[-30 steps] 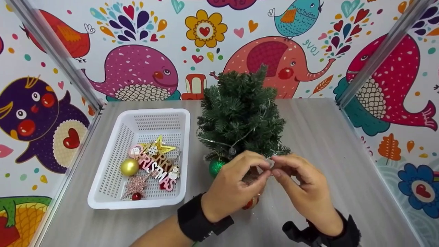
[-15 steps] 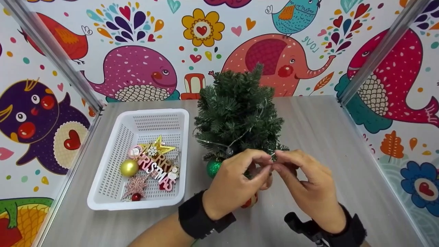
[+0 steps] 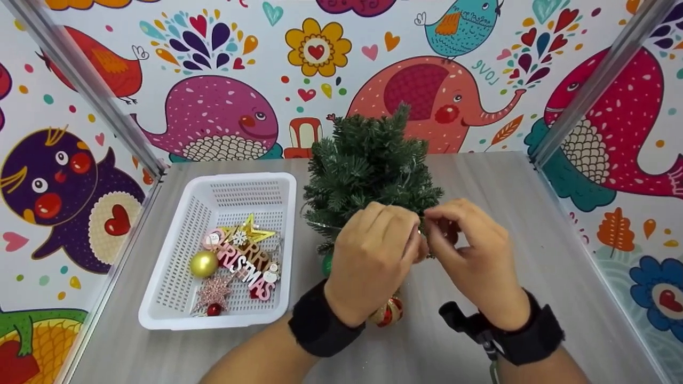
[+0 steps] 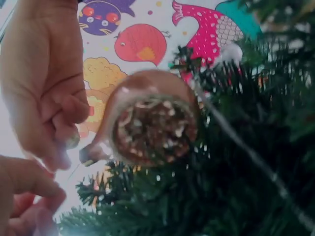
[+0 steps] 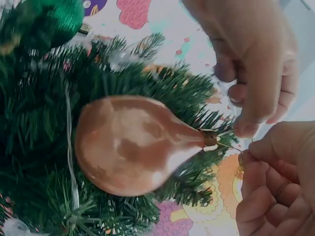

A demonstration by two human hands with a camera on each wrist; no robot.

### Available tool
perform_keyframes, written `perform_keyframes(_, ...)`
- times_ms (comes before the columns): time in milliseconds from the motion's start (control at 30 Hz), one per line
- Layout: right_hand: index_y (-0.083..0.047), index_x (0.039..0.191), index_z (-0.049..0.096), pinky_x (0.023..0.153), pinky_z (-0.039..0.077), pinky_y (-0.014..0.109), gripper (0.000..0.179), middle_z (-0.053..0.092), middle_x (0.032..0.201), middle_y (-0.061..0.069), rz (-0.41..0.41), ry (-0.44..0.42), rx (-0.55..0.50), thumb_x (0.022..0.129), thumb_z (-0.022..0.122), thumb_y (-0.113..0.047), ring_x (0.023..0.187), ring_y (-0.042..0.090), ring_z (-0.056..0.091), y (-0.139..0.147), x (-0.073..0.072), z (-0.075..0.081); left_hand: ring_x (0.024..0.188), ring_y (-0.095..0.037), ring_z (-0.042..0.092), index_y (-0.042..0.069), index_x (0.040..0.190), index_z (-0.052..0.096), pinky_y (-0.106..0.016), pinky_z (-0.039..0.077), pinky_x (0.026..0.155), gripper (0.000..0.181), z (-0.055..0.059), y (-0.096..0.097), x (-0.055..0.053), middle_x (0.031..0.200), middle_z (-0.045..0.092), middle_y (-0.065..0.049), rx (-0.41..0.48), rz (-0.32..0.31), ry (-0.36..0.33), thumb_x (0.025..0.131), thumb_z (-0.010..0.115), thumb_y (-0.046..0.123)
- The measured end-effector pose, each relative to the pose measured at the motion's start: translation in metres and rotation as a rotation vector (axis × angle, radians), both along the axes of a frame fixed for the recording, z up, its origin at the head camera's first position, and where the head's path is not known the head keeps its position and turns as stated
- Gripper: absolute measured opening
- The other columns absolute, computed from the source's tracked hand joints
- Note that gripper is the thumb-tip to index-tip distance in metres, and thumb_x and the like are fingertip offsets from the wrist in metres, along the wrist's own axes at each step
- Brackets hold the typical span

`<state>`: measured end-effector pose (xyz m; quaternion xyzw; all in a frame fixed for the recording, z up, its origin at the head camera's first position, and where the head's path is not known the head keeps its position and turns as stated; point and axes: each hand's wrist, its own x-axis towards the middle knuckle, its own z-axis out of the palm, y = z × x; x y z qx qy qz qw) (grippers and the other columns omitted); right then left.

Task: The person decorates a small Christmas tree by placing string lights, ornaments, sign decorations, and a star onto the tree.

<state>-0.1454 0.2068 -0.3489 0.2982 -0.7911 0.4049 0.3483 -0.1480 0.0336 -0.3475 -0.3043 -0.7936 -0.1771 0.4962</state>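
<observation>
A small green Christmas tree stands in front of me. A copper teardrop bauble lies against its branches in the right wrist view, with a thin gold hanging string at its narrow capped end. The left wrist view shows the same bauble's glittery hollow, blurred. My left hand and right hand meet before the tree's lower right branches, both pinching the string with thumb and fingertips. In the head view, the left hand hides most of the bauble.
A white plastic basket at left holds a gold ball, a pink glitter star and a Christmas letter sign. A green bauble and a red-and-gold bauble are low on the tree.
Both hands have moved up and slightly forward towards the branches. The left hand has turned so its back faces up, covering more of the tree. The basket's contents look unchanged.
</observation>
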Motion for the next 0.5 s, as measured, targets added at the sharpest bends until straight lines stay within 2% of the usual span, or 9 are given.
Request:
perform_keyframes(100,0.001,0.107,0.071,0.068,0.041,0.018,0.025,0.068,0.090,0.011,-0.071,0.006,0.034,0.085,0.071,0.014,0.074,0.017,0.054,-0.004,-0.005,0.001,0.079,-0.015,0.062,0.012,0.099,0.067,-0.022,0.049,0.067,0.003,0.002,0.004,-0.001,0.091,0.072,0.000,-0.059,0.114,0.042,0.099,0.064,0.011)
perform_keyframes(200,0.000,0.108,0.071,0.068,0.040,0.018,0.026,0.068,0.092,0.012,-0.109,0.018,0.072,0.086,0.072,0.013,0.075,0.019,0.055,-0.006,-0.009,0.002,0.079,-0.014,0.062,0.012,0.102,0.068,-0.022,0.050,0.067,0.005,0.001,0.006,-0.002,0.093,0.073,0.000,-0.082,0.182,0.051,0.101,0.064,0.013)
perform_keyframes(300,-0.002,0.108,0.071,0.066,0.041,0.018,0.025,0.068,0.092,0.009,-0.112,0.014,0.103,0.087,0.072,0.011,0.074,0.018,0.055,-0.007,-0.012,0.002,0.081,-0.014,0.064,0.012,0.102,0.070,-0.021,0.052,0.069,0.006,0.000,0.007,-0.002,0.094,0.074,0.000,-0.072,0.203,0.021,0.101,0.065,0.011)
perform_keyframes(500,-0.006,0.112,0.071,0.063,0.039,0.019,0.028,0.069,0.094,0.005,-0.086,-0.023,0.126,0.089,0.073,0.010,0.075,0.011,0.054,-0.006,-0.014,-0.002,0.080,-0.014,0.064,0.012,0.100,0.070,-0.020,0.053,0.068,0.011,-0.002,0.003,-0.002,0.093,0.075,0.000,-0.064,0.193,-0.022,0.098,0.060,0.007)
